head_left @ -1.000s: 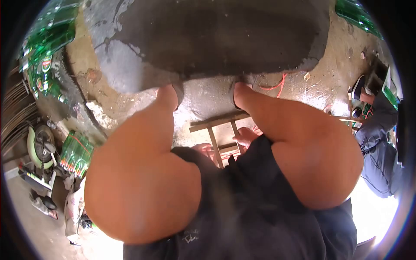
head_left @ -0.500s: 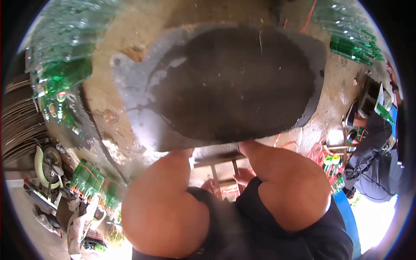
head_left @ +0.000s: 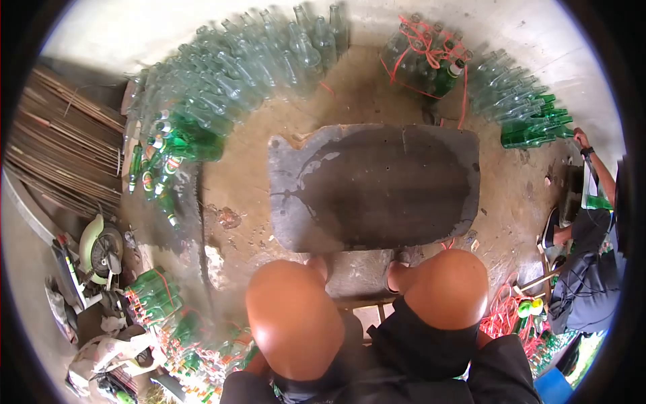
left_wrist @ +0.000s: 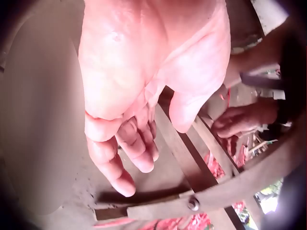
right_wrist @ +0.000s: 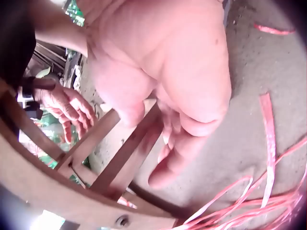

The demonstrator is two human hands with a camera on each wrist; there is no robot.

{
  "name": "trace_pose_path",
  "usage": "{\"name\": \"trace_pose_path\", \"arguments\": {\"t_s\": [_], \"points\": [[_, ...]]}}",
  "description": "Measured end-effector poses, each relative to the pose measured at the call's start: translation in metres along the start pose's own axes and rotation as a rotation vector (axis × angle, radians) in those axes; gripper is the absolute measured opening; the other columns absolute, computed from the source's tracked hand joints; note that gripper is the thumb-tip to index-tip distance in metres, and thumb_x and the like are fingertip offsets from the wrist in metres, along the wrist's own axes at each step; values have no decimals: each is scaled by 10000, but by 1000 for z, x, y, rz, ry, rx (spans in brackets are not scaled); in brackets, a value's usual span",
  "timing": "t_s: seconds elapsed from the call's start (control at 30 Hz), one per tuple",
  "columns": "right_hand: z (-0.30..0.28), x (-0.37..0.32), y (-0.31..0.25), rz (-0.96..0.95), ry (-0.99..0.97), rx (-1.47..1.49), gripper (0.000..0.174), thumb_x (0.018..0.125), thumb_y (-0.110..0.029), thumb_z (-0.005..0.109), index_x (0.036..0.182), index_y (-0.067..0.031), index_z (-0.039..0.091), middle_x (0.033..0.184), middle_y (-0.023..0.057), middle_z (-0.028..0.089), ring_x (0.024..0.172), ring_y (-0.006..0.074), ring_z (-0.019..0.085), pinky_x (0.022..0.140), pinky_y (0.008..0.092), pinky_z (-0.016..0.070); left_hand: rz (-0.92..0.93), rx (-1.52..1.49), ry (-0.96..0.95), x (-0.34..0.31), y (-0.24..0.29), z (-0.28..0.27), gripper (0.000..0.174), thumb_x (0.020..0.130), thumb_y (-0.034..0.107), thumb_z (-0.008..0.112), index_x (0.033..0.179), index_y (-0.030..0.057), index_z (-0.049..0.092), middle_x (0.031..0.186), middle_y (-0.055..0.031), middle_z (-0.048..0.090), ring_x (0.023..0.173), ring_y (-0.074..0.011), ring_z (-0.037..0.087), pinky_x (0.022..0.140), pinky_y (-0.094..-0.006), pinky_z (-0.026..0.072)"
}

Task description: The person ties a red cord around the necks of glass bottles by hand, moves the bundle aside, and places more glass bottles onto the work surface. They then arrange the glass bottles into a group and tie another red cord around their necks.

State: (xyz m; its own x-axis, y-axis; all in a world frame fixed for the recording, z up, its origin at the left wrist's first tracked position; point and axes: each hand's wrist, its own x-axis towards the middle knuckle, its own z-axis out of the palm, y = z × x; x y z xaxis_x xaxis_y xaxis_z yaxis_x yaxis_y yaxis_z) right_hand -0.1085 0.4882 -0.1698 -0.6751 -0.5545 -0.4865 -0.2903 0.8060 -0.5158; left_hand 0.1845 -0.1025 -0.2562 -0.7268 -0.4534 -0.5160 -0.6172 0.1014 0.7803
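In the left wrist view my left hand point(left_wrist: 144, 72) hangs with its fingers loosely bent and its palm bare. Beside it runs the wooden frame point(left_wrist: 182, 153) of a low stool, with a bolt in its curved rail. My right hand point(right_wrist: 165, 67) hangs likewise on the other side, fingers relaxed, over wooden bars point(right_wrist: 134, 153) in the right wrist view. Neither hand holds anything. Pink-red plastic strips point(right_wrist: 268, 143) lie on the floor next to the right hand. In the head view, the legs and dark clothing mostly hide both hands; part of the stool point(head_left: 367, 315) shows between the knees.
A dark board point(head_left: 377, 188) with a wet patch lies before the feet. Clear bottles point(head_left: 249, 67) and green bottles point(head_left: 195, 141) line the wall; a tied bundle point(head_left: 431, 57) stands at the back. Another person's arm point(head_left: 599, 165) reaches toward green bottles at right. A wheel point(head_left: 104, 249) is at left.
The head view has tilted up, so the whole board and the bottles along the wall now show. The hands, earlier visible between the legs at the stool, no longer appear there.
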Motion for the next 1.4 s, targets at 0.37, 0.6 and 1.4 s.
{"name": "trace_pose_path", "arguments": {"t_s": [0.37, 0.6, 1.4], "points": [[24, -34, 44, -206, 38, 107, 309, 854, -273, 745, 1072, -54, 735, 856, 156, 741, 800, 347, 722, 736, 447, 560, 328, 417, -133, -25, 107, -38, 254, 1040, 189, 610, 1206, 22, 706, 1095, -17, 720, 930, -108, 638, 796, -287, 537], [-65, -33, -33, 80, 185, 114, 193, 874, -178, 699, 943, -2, 735, 803, 202, 713, 741, 349, 717, 696, 410, 550, 150, 68, 103, -38, 266, -49, 231, 1019, 180, 627, 1170, 10, 669, 927, -17, 704, 840, -100, 677, 719, -267, 544], [-183, -42, -276, -460, 765, 157, 189, 869, 11, 747, 1050, 29, 694, 847, 57, 657, 722, 116, 597, 684, 261, 488, 153, 249, 208, 89, 241, -67, 267, 893, 156, 687, 1083, -31, 703, 888, -103, 737, 743, -165, 726, 615, -295, 573]]}}
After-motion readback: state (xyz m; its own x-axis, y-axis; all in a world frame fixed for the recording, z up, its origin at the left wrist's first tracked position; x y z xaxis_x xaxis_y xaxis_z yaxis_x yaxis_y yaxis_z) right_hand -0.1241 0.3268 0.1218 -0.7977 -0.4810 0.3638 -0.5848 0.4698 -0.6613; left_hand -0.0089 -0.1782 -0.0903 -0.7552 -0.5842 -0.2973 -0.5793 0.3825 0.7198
